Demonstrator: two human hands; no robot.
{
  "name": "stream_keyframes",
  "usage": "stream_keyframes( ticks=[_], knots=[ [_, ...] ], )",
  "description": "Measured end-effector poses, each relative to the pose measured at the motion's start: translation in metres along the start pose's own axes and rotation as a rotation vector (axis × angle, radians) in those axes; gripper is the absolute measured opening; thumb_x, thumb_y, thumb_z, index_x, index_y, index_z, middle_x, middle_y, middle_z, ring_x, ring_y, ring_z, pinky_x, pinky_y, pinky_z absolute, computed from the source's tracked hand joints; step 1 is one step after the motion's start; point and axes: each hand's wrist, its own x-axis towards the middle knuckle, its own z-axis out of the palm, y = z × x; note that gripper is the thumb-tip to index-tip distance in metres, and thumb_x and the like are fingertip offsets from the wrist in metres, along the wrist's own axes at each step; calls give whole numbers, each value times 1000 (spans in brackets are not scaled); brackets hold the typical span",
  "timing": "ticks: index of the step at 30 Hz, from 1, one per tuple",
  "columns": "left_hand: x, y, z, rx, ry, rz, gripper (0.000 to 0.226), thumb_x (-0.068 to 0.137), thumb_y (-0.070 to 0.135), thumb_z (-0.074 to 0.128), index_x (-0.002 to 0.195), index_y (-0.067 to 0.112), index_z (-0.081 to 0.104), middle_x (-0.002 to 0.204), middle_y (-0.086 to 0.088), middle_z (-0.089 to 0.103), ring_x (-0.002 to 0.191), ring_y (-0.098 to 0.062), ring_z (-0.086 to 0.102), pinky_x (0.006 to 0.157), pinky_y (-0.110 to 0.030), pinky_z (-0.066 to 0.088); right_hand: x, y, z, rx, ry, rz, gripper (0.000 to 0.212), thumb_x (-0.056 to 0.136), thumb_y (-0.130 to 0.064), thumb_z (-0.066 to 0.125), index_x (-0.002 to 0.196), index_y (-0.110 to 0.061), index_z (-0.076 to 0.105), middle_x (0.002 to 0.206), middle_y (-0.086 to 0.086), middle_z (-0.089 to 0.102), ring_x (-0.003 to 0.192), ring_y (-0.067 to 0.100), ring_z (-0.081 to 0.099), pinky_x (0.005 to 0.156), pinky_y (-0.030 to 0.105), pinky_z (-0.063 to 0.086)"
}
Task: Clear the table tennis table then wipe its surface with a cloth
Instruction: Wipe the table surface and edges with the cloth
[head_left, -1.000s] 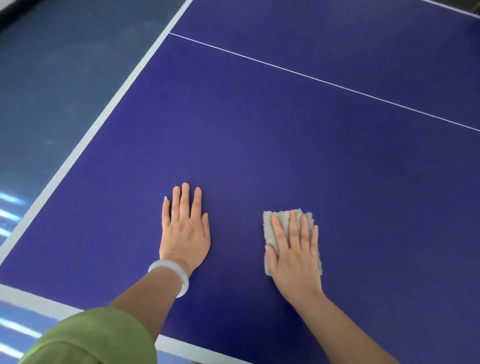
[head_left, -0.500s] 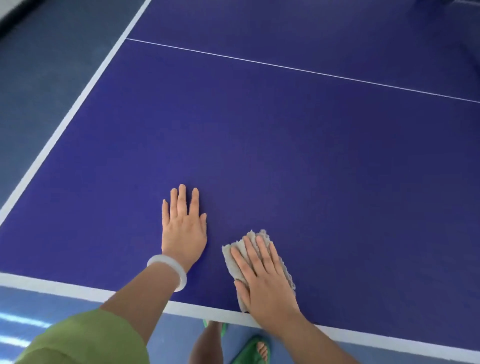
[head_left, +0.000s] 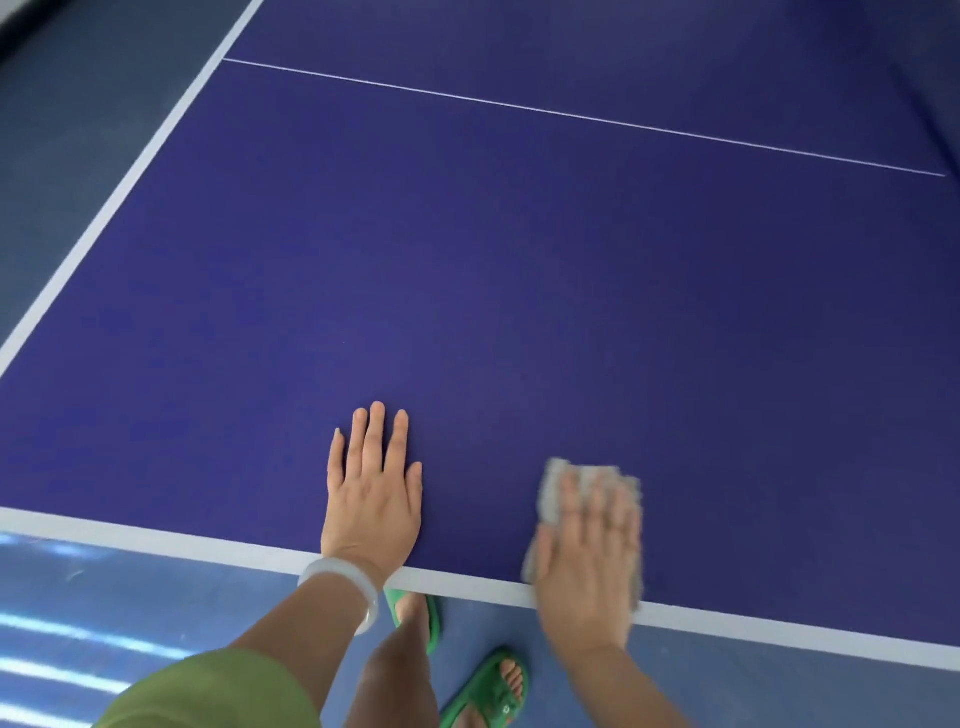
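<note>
As wiping looks to be the step in hand along the near edge of the blue surface (head_left: 467, 270), low in the frame, the left hand (head_left: 371, 488) lies flat and released left of centre. Its fingers are straight and its palm is down as a brace just inside the white border line (head_left: 156, 538), with a pale bangle (head_left: 340, 582) at the wrist. Below it, green sandals (head_left: 485, 693) stand on the floor (head_left: 78, 587) close under the edge. Right of centre, the right hand (head_left: 587, 566), blurred, presses the grey cloth (head_left: 589, 480) down with fingers stretched over it rather than curled round it; cloth and palm straddle the border line. The likely trouble lies there: held by pressure alone, the cloth could slip from under the palm and drop off the edge to the floor beside the feet. Weight leaned on the bracing hand may print a palm mark on the surface, and the bangle could scuff the border. Whether the broad stretch toward the upper right has been wiped cannot be told; from this stance it looks a long reach and could be skipped.
</note>
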Motion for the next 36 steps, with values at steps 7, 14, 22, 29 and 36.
stream_keyframes(
  ticks=[7, 14, 22, 29, 36],
  knots=[
    [0, -1, -1, -18, -1, -14, 61, 100, 38, 17, 153, 12, 31, 159, -13, 26, 149, -30, 19, 121, -50, 17, -2, 48, 4, -88, 9, -421, 61, 92, -30, 39, 153, -20, 34, 161, 15, 24, 149, 37, 18, 115, 55, 26],
    [-1, -2, 2, -40, -43, 9, 60, 101, 38, 17, 154, 12, 26, 161, -15, 22, 150, -32, 15, 120, -53, 18, -25, 24, 8, -15, 126, 365, 57, 96, -34, 30, 145, -10, 44, 145, 25, 47, 133, 46, 44, 108, 61, 33],
    [-3, -31, -16, -357, -22, 184, 50, 96, 19, 39, 145, 14, 45, 157, -10, 31, 148, -29, 24, 119, -43, 11, -3, -112, 13, 37, -60, -181, 60, 100, -39, 15, 153, -13, 28, 161, 15, 23, 149, 34, 21, 116, 53, 24],
    [6, -167, -27, -168, 71, -105, 71, 93, 50, 27, 148, 7, 40, 155, -19, 33, 145, -35, 28, 119, -48, 20, 76, -104, 5, 30, -142, 91, 60, 102, -44, 9, 158, -22, 7, 165, 9, 7, 152, 29, 1, 123, 50, 3],
    [8, -186, -18, -59, -44, -26, 73, 96, 54, 13, 154, 10, 24, 160, -17, 21, 148, -34, 20, 119, -51, 21, 170, -191, -1, 47, -394, 65, 66, 103, -48, 24, 156, -28, -9, 163, 8, -17, 149, 34, -20, 119, 54, -10]
  ],
)
